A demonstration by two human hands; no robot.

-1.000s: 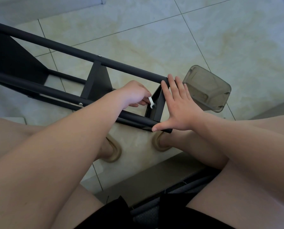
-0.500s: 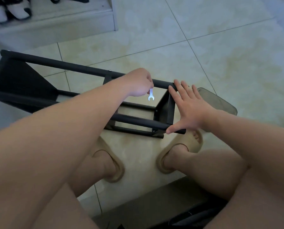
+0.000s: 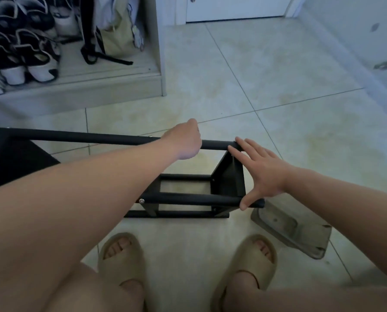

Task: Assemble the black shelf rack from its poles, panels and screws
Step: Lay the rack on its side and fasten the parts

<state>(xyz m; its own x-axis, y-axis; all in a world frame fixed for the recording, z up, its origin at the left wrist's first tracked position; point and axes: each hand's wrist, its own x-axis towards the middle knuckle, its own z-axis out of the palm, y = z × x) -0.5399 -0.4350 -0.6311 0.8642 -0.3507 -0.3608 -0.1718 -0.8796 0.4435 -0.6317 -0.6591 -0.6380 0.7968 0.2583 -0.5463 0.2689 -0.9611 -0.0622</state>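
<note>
- Pale tiled floor [image 3: 233, 97] spreads beyond both hands, with a shoe cabinet [image 3: 75, 86] far off past the left one. The black shelf rack [image 3: 183, 213] lies on its side between and under the hands.
- A second ago the left hand [image 3: 184, 140] worked a small white wrench at the end panel [image 3: 228, 179], close beside the right hand. It has since lifted away and now sits curled over the far pole [image 3: 75, 137], well to the left of that panel.
- Its fingers are hidden behind the pole, so it cannot be told whether they grip the pole, the wrench or both. The wrench is out of sight.
- The right hand [image 3: 260, 174] has kept its place, open and flat against the end panel. Its fingertips are on the far pole's end and its thumb is on the near pole [image 3: 199, 199].
- A grey plastic tray [image 3: 294, 230] lies on the floor just below the right hand.
- Judged from this, tightening at that corner is likely finished or paused, and the rack may be about to be turned or stood up.
</note>
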